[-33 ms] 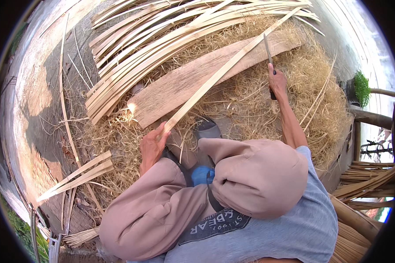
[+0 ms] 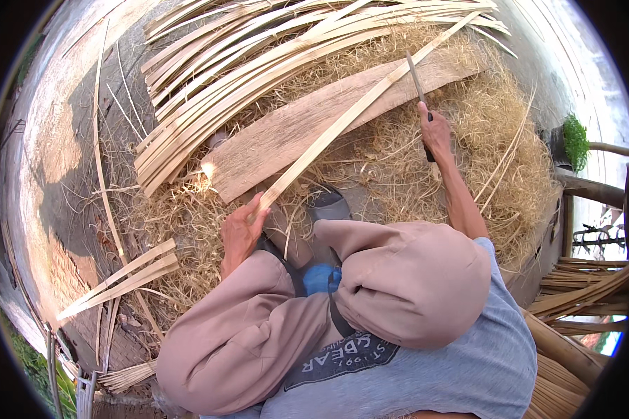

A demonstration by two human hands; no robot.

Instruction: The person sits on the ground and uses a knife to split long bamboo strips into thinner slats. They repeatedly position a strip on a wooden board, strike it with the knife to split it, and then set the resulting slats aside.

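Observation:
A long pale bamboo strip (image 2: 328, 134) runs slantwise from near my knees up to the far right. Its near end is pinched in my left hand (image 2: 243, 227), thumb on top. The strip passes over a broad wooden board (image 2: 265, 155) that lies on the ground in front of me. My right hand (image 2: 436, 133) is closed round the dark handle of a knife (image 2: 416, 78). The blade points away from me, its tip beside the strip above the board; whether they touch I cannot tell.
Many split strips (image 2: 217, 105) lie in a pile beyond the board. Curly shavings (image 2: 500, 133) cover the ground on the right and around the board. A few short strips (image 2: 129, 279) rest at the left. More strips (image 2: 587, 290) are bundled at the right edge, near wooden poles (image 2: 594, 190).
My right hand and the knife have shifted a little to the left, bringing the blade closer to the strip. My left hand and the strip have barely moved.

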